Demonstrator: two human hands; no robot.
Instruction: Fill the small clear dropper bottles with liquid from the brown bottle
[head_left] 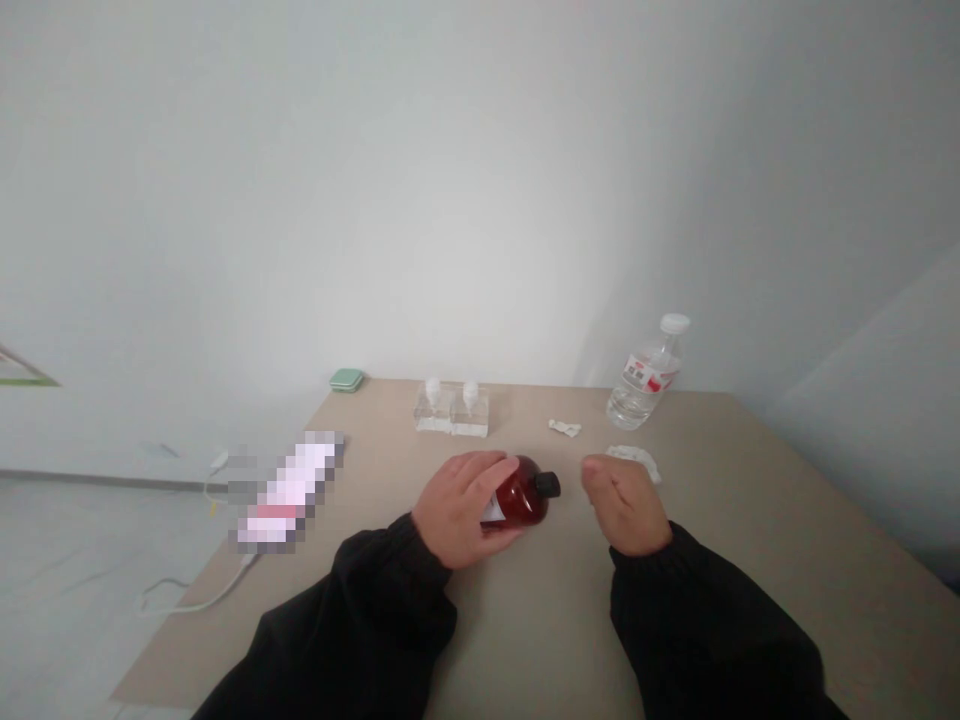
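A reddish-brown bottle (pixel 526 495) with a black cap lies tilted, its cap end pointing right. Wrapped around its body is my left hand (pixel 463 505), which covers most of a white label. My right hand (pixel 626 505) is closed like a fist a little to the right of the cap, apart from the bottle. The inside of that hand is hidden, so anything held there does not show. Just behind it is a crumpled white tissue (pixel 643 458), partly covered by the hand.
Behind the hands are two clear blocks (pixel 450 422) with white-topped pieces, a small white scrap (pixel 565 428) and a clear water bottle (pixel 645 380). A green case (pixel 346 380) is at the table's back left corner. A phone (pixel 291 490) with a cable (pixel 217 597) lies left. A wall stands behind.
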